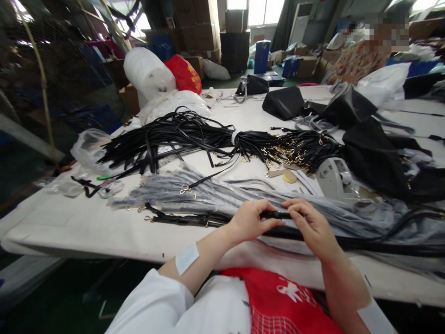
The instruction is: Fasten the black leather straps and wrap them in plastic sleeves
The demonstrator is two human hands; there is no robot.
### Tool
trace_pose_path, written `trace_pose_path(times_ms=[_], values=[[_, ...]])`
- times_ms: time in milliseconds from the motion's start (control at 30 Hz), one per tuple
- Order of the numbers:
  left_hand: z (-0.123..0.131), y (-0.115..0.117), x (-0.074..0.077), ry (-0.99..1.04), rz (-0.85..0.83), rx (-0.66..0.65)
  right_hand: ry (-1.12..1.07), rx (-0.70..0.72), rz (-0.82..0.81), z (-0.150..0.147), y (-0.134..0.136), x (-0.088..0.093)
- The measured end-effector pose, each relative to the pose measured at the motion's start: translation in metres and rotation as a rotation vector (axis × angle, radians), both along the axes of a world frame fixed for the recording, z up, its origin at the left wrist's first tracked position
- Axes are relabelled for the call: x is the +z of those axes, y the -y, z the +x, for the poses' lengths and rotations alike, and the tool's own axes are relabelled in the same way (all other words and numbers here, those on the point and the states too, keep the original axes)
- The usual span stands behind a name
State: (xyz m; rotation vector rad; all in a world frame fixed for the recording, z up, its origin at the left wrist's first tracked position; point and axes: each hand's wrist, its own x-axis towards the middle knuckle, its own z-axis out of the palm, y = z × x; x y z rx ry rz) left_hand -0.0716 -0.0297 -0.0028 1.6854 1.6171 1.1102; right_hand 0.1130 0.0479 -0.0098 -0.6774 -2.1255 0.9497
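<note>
Between my two hands a short stretch of black strap (277, 215) is held level above the near side of the table. My left hand (251, 219) pinches its left part between thumb and fingers. On the other end, the thumb and fingers of my right hand (310, 225) are closed. Beneath and beside my hands lie black straps with gold clasps (181, 217). Just behind them is a row of straps in clear plastic sleeves (208, 191). Farther back, a large bundle of black straps (194, 132) is bound with a white tie, its gold clasps toward the right.
Black bags (373, 153) lie at the right of the white table (69, 227). A white tape dispenser (334, 178) stands right of centre. At the back left are a white roll (148, 72) and a red bag (184, 74). Another person (361, 58) is at the far right.
</note>
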Motion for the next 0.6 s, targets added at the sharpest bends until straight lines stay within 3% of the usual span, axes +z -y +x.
trace_pose_path(times_ms=[167, 267, 433, 600], values=[[0.000, 0.000, 0.002, 0.147, -0.028, -0.056, -0.053, 0.036, -0.044, 0.001, 0.000, 0.000], [0.003, 0.001, 0.001, 0.112, -0.010, -0.103, -0.034, 0.022, 0.068, -0.007, 0.008, 0.001], [-0.003, 0.004, 0.007, 0.008, -0.089, -0.307, 0.091, 0.069, 0.254, -0.004, 0.013, 0.012], [0.001, 0.008, 0.010, -0.103, -0.122, -0.204, 0.175, 0.087, 0.355, -0.001, 0.017, 0.019]])
